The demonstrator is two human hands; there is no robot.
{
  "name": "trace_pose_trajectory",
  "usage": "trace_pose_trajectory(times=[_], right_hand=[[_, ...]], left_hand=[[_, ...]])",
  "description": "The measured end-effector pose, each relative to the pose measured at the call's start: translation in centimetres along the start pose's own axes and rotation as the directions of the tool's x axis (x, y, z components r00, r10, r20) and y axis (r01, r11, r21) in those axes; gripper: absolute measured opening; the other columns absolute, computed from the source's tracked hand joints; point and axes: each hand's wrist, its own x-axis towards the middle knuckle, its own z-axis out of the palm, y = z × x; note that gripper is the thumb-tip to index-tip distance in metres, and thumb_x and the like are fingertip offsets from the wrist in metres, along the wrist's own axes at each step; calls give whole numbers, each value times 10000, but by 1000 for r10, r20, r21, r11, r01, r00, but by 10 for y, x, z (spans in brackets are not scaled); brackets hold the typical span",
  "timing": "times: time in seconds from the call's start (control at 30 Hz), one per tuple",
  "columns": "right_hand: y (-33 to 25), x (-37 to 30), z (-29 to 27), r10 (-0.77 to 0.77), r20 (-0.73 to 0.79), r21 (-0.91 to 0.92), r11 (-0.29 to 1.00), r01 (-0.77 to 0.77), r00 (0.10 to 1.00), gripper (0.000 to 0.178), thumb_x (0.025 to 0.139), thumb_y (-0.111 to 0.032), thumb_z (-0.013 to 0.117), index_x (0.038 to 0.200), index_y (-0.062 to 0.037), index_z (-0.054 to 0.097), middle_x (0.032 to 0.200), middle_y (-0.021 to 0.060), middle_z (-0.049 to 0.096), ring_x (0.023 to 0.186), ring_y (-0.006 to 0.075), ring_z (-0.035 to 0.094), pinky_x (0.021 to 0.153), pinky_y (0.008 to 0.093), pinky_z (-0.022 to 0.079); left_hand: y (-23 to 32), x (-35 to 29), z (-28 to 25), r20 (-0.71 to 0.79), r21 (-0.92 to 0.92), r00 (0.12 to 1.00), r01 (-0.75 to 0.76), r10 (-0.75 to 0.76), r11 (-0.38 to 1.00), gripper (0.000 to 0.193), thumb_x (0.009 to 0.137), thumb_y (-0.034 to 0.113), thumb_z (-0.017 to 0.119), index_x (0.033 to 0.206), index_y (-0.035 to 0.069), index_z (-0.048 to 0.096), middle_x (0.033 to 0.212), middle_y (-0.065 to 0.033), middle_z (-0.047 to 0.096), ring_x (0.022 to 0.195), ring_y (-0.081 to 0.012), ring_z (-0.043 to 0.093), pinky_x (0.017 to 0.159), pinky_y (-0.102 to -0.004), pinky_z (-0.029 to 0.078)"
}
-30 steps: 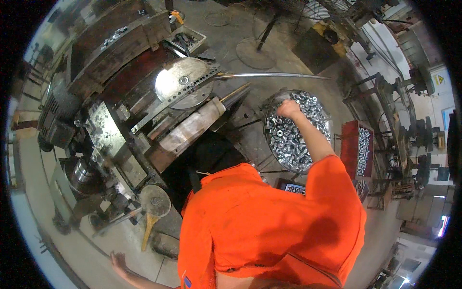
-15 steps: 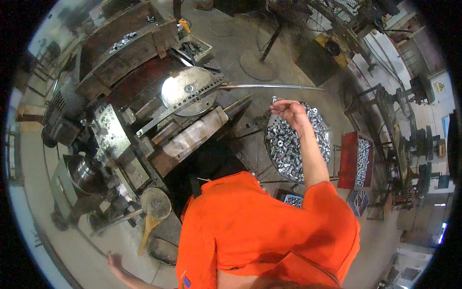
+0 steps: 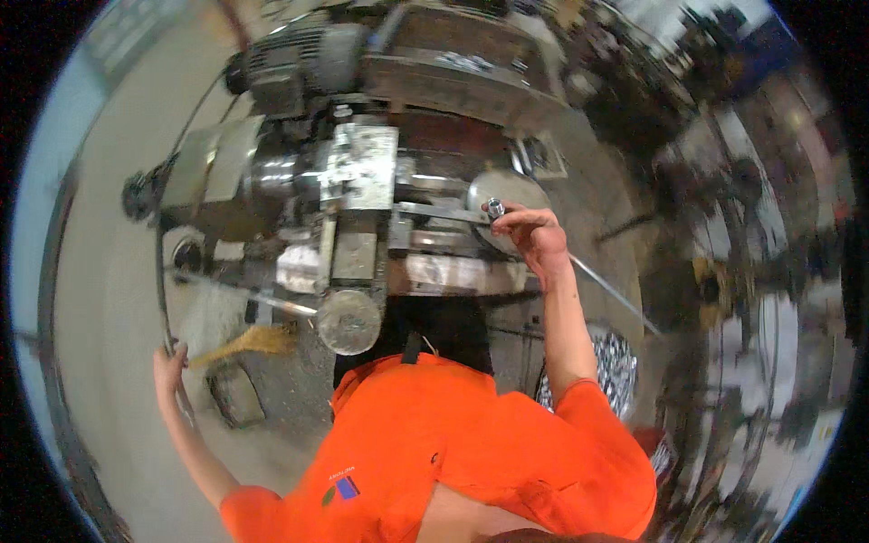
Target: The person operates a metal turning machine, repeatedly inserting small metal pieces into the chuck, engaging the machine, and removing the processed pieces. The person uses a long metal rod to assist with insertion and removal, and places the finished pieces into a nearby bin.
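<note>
Along the left side: bare left hand (image 3: 168, 359), fingers closed around a long, thin, dark rod (image 3: 161, 290), apparently metal; the full wrap suits so slim a bar.
Just right of it: straw-yellow brush (image 3: 253, 341), lying low, seemingly laid out of the way.
Centre: grey metal machine (image 3: 355, 253), carrying a flat silver metal plate (image 3: 371, 161) and, at its near end, a round grey metal disc (image 3: 348, 323), probably placed to face the worker.
Right of centre: bare right hand (image 3: 536, 237), thumb and fingertips gripping a small, shiny, hollow-ended metal fitting (image 3: 495, 209); the pinch likely answers its small size and leaves its end exposed. Fitting held up before a large pale metal disc (image 3: 513, 185).
Far right: silvery heap of small metal pieces (image 3: 617, 373), partly behind the orange cloth sleeve (image 3: 588, 418), presumably sited for easy reach.
</note>
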Motion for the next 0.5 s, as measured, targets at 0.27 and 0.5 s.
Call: trace_pose_trajectory(times=[0.27,0.5], right_hand=[[9,136,145,-109,570,-628,582,517,815,364,542,-74,549,871,-76,706,1102,199,598,955,296,596,841,320,454],[82,213,208,279,386,-915,-8,404,879,202,573,-155,584,719,-76,699,832,147,654,828,328,604,749,346,483]], left_hand=[[10,-71,-7,-79,228,994,87,-70,970,322,742,244,669,899,-26,591,719,-157,604,650,-266,592,618,-380,462],[6,-72,8,-233,299,972,112,-42,948,307,752,205,652,890,-61,583,742,-238,607,712,-365,613,642,-416,467]])
